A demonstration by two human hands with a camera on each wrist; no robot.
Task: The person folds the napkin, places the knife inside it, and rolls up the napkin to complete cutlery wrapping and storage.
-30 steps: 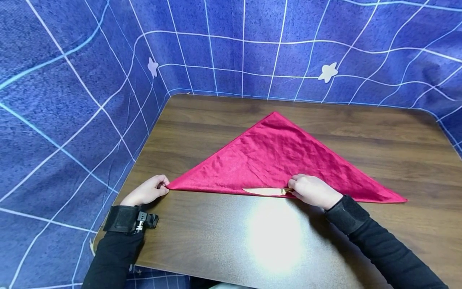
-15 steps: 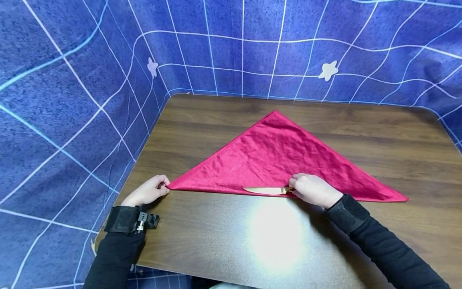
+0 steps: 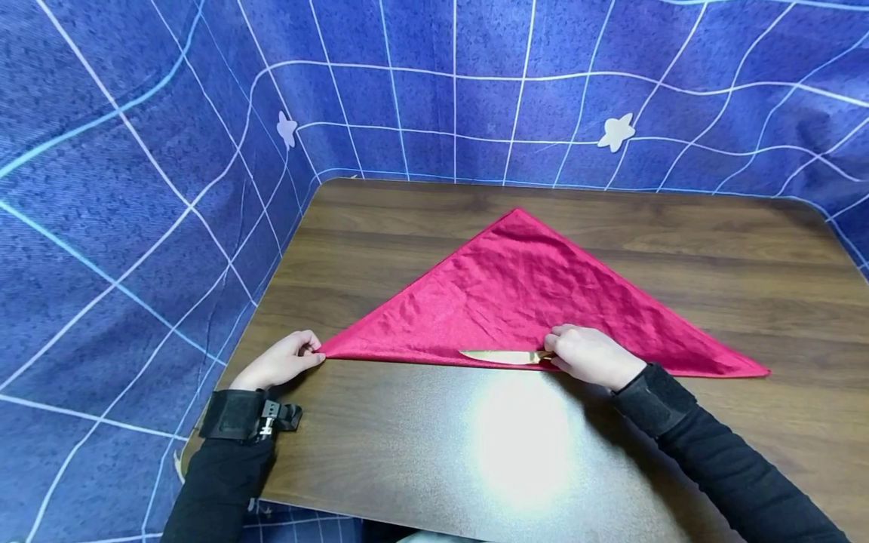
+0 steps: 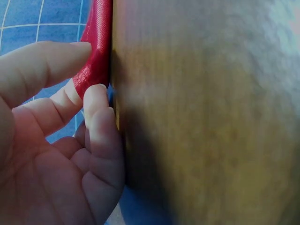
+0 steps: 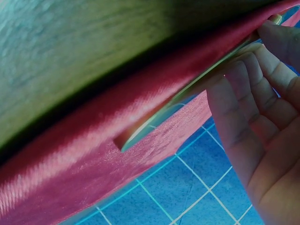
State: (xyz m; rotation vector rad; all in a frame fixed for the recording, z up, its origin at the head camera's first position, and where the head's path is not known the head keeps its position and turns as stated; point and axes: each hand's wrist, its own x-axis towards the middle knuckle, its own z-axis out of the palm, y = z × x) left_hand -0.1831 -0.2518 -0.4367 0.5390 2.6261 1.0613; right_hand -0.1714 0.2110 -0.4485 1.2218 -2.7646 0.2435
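Brown table [image 3: 380, 437] | blue gridded drape [image 3: 428, 105] | left hand [image 3: 278, 362] pinches cloth [image 3: 505, 290] | right hand [image 3: 594, 356] grips knife [image 3: 504, 357]

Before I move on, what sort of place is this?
Probably a screened-off tabletop workspace: blue grid-patterned fabric hangings border a brown wood-grained table bearing a red triangular satiny cloth.

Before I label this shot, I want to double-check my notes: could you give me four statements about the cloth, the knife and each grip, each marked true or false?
1. The right grip holds the knife at its handle. True.
2. The left grip presses the middle of the cloth. False: it pinches the cloth's left corner.
3. The cloth lies on the table as a triangle. True.
4. The knife points right. False: it points left.
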